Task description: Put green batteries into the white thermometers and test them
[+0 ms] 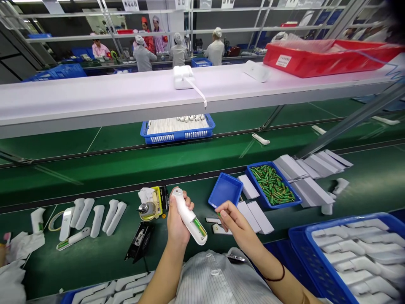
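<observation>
My left hand (pixel 176 221) is wrapped round a white handheld device (pixel 190 217), held tilted with its open battery bay facing up and green batteries showing inside. My right hand (pixel 233 221) hovers just right of it with fingers pinched together; a sliver of green shows at the fingertips, too small to name. White battery covers (pixel 218 228) lie on the green bench under that hand. An empty small blue tray (pixel 225 190) sits just beyond, and a blue tray full of green batteries (pixel 272 185) stands to its right.
Several white devices (pixel 95 215) lie in a row at left. A dispenser bottle on a yellow holder (pixel 151 206) and a black tool (pixel 139 241) sit left of my hand. Blue crates of white housings (pixel 354 253) stand at right. Other people work at a bench far behind.
</observation>
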Motion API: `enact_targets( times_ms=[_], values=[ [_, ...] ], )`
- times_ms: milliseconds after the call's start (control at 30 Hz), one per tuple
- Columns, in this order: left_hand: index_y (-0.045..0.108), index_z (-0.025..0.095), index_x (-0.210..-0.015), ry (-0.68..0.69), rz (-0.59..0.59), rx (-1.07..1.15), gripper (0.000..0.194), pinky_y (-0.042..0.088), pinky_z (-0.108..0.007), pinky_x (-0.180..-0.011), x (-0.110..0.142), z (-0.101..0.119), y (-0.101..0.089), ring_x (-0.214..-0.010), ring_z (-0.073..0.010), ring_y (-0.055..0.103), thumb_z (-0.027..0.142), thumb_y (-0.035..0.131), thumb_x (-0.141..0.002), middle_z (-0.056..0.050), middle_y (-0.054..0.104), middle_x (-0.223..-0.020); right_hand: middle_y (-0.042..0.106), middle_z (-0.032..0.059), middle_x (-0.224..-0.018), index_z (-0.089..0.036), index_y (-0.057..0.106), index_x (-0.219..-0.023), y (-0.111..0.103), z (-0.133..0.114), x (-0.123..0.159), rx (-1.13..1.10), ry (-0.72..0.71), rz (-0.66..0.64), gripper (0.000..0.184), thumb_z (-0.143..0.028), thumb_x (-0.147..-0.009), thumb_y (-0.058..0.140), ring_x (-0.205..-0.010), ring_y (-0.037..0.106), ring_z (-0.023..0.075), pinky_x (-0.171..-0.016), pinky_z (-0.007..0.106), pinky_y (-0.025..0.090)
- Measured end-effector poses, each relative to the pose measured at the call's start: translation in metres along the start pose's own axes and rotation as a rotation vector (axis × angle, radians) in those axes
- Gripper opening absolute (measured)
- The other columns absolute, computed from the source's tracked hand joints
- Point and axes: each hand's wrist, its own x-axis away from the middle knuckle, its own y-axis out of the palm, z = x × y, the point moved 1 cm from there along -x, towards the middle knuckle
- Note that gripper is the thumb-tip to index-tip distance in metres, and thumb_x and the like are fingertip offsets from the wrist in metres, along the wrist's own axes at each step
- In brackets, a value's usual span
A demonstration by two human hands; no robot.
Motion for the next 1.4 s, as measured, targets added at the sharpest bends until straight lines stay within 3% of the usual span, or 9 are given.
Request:
enact_targets(
  times_ms=[100,267,433,733,833,967,1133,1267,1400],
  values=[
    [0.059,0.022,-0.102,-0.016,0.033,-0.033,0.028,0.043,-0.019,-0.056,0.001,-0.003,-0.001,-0.062,-0.0085,0.047,0.034,0.067,-0.079,-0.001,0.052,-0.082,0.044,-0.0042,-0.067,-0.019,0.053,-0.102,0.009,-0.001,0.001,-0.046,0.029,-0.123,0.039,-0.056,-0.087,0.053,-0.056,0.041,0.0095,-0.052,0.024,0.036],
    [0.059,0.021,-0.102,-0.044,0.048,-0.061,0.029,0.044,-0.02,-0.058,0.004,-0.007,-0.001,-0.064,-0.0093,0.05,0.032,0.069,-0.077,-0.001,0.055,-0.083,0.046,-0.0032,-0.065,-0.017,0.054,-0.076,0.017,-0.003,-0.001,0.018,0.069,-0.231,0.032,-0.047,-0.082,0.062,-0.056,0.039,0.0091,-0.052,0.024,0.031],
    [0.058,0.022,-0.107,-0.042,0.074,-0.127,0.035,0.046,-0.021,-0.062,0.011,-0.017,-0.002,-0.066,-0.0102,0.052,0.035,0.07,-0.077,-0.001,0.057,-0.08,0.044,-0.0064,-0.064,-0.019,0.051,-0.085,0.021,-0.002,-0.001,0.167,0.066,-0.15,0.017,-0.027,-0.079,0.065,-0.058,0.043,0.0102,-0.054,0.023,0.034],
    [0.058,0.022,-0.103,0.057,0.301,-0.072,0.036,0.048,-0.024,-0.073,0.004,-0.029,-0.013,-0.071,-0.0101,0.058,0.042,0.071,-0.076,0.001,0.059,-0.082,0.058,0.0114,-0.12,-0.019,0.052,-0.125,0.019,0.005,0.007,0.561,-0.353,-0.15,0.037,-0.017,-0.088,0.051,-0.11,0.052,0.0239,-0.093,0.042,0.043],
    [0.059,0.018,-0.107,-0.029,0.166,-0.077,0.045,0.05,-0.031,-0.08,0.004,-0.028,-0.006,-0.087,-0.0178,0.063,0.049,0.069,-0.076,-0.007,0.065,-0.097,0.064,0.0101,-0.107,-0.019,0.059,-0.114,0.011,0.015,0.0,0.365,-0.212,-0.01,0.026,-0.028,-0.092,0.05,-0.097,0.059,0.0227,-0.083,0.038,0.049],
    [0.051,0.018,-0.124,-0.204,-0.115,-0.3,0.057,0.052,-0.03,-0.07,0.006,-0.027,0.001,-0.106,-0.0262,0.06,0.043,0.069,-0.076,-0.014,0.064,-0.116,0.068,0.007,-0.085,-0.015,0.059,-0.112,0.007,0.021,-0.009,-0.084,0.061,-0.008,0.04,-0.046,-0.086,0.059,-0.067,0.062,0.0166,-0.055,0.027,0.048],
    [0.055,0.017,-0.12,-0.219,-0.17,-0.515,0.05,0.051,-0.028,-0.066,-0.005,-0.021,-0.007,-0.103,-0.0267,0.062,0.037,0.069,-0.077,-0.012,0.068,-0.108,0.067,0.0074,-0.082,-0.013,0.058,-0.105,0.009,0.018,-0.011,-0.277,0.115,-0.095,0.042,-0.046,-0.08,0.067,-0.062,0.06,0.0137,-0.048,0.022,0.045],
    [0.067,0.013,-0.097,-0.369,-0.27,-0.528,0.054,0.051,-0.032,-0.075,-0.022,-0.015,-0.016,-0.099,-0.0298,0.064,0.042,0.085,-0.056,-0.012,0.07,-0.096,0.068,0.0098,-0.085,-0.012,0.059,-0.101,0.012,0.022,-0.013,-0.436,0.236,-0.162,0.04,-0.046,-0.082,0.065,-0.062,0.062,0.0128,-0.045,0.019,0.044],
    [0.066,0.013,-0.081,-0.389,-0.204,-0.576,0.058,0.051,-0.031,-0.073,-0.044,-0.021,-0.029,-0.094,-0.0306,0.065,0.05,0.088,-0.042,-0.009,0.071,-0.082,0.068,0.0126,-0.092,-0.012,0.053,-0.112,-0.002,0.037,-0.025,-0.451,0.281,-0.319,0.048,-0.051,-0.084,0.059,-0.069,0.066,0.0156,-0.051,0.022,0.048]
  ],
)
